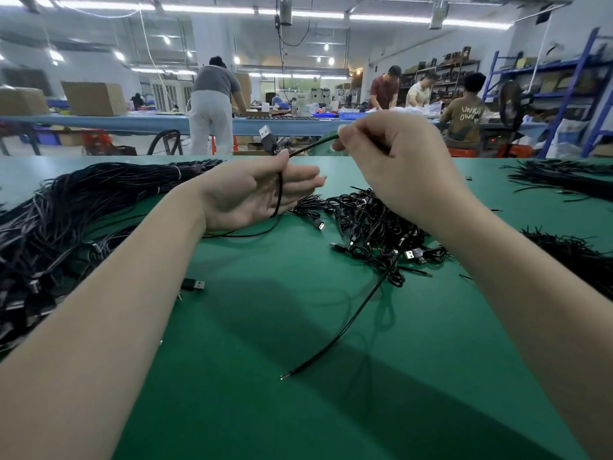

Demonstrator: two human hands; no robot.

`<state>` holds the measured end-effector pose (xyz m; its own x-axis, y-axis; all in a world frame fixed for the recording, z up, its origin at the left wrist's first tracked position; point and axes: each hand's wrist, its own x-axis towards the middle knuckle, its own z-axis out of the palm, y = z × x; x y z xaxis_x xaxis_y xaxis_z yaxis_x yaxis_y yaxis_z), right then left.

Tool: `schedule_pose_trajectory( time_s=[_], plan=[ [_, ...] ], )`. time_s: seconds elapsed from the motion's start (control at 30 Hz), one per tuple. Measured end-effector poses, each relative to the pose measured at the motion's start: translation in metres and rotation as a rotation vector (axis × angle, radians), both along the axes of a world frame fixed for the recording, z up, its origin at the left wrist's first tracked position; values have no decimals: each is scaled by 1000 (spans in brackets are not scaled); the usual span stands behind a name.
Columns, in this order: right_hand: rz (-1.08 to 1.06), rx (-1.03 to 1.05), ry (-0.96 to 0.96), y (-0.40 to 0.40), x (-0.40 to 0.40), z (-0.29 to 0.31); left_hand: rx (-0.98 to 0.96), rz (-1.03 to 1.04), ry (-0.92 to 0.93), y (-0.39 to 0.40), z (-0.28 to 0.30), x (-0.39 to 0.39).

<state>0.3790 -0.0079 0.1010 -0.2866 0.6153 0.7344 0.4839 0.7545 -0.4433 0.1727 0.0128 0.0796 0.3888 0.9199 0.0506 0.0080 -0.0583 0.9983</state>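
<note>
- Head view, far left: a bundle of black cables (66, 210) lies on the green table (265, 327).
- Left hand (252, 194), palm up, pinches the USB cable (311, 147) under its thumb, with the plug (268, 136) raised.
- Right hand (398, 167) pinches the same cable above a pile of coiled cables (371, 224).

So the surface (252, 410) had a big bundle of cables (66, 207) sprawled along its left side, a heap of cables (368, 220) right of centre, plus a far bunch (564, 177) and a near bunch (574, 257) at the right edge. Above the middle, the left hand (255, 194) sat left of the right hand (394, 164), one cable (311, 146) strung between them, its loose end (286, 375) down on the surface before the heap. A stray plug (192, 284) lay beside the big bundle.
</note>
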Motion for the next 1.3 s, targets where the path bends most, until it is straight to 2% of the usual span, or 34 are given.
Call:
schedule_pose_trajectory(
  time_s=[0.07, 0.13, 0.27, 0.33, 0.4, 0.47, 0.53, 0.57, 0.6, 0.63, 0.7, 0.8, 0.87, 0.93, 1.0, 1.03, 1.1, 1.23, 1.27, 1.3],
  plan=[
    [103, -90, -48, -6, -5, -1, 55, 125, -80, 3, 4, 7],
    [273, -283, -89, -8, -8, -4, 77, 155, -310, 2, 11, 10],
    [452, -712, -341, 3, -4, -22, 105, 12, -790, -6, 29, -3],
    [407, -825, -441, 11, 0, -36, 108, -84, -834, -13, 35, -11],
    [214, -776, -435, 19, 3, -43, 82, -192, -585, -20, 38, -14],
    [10, -610, -354, 25, 8, -42, 34, -250, -110, -22, 33, -9],
    [-77, -445, -239, 30, 11, -37, -49, -251, 358, -19, 21, 8],
    [-91, -371, -210, 30, 12, -33, -97, -227, 489, -17, 15, 18],
    [-98, -317, -200, 29, 10, -30, -121, -169, 522, -13, 9, 27],
    [-92, -287, -196, 26, 7, -28, -121, -84, 466, -9, 5, 34],
    [-27, -313, -155, 21, -2, -25, -88, 116, 235, -3, 2, 39],
    [235, -567, -17, 14, -11, -26, 41, 309, -122, -1, 7, 37],
    [415, -726, -50, 12, -12, -34, 74, 269, -434, -2, 17, 32],
    [489, -850, -141, 15, -10, -44, 75, 108, -700, -8, 27, 24],
    [444, -938, -181, 19, -7, -53, 81, -31, -741, -16, 33, 16],
    [386, -951, -179, 22, -5, -54, 83, -71, -680, -18, 35, 13],
    [242, -907, -175, 25, 1, -49, 74, -150, -428, -21, 34, 6],
    [46, -733, -216, 24, 9, -29, -27, -177, 418, -14, 20, 9],
    [29, -691, -233, 21, 9, -25, -60, -149, 589, -11, 15, 14],
    [23, -653, -246, 19, 7, -22, -77, -111, 679, -8, 11, 19]
  ],
)
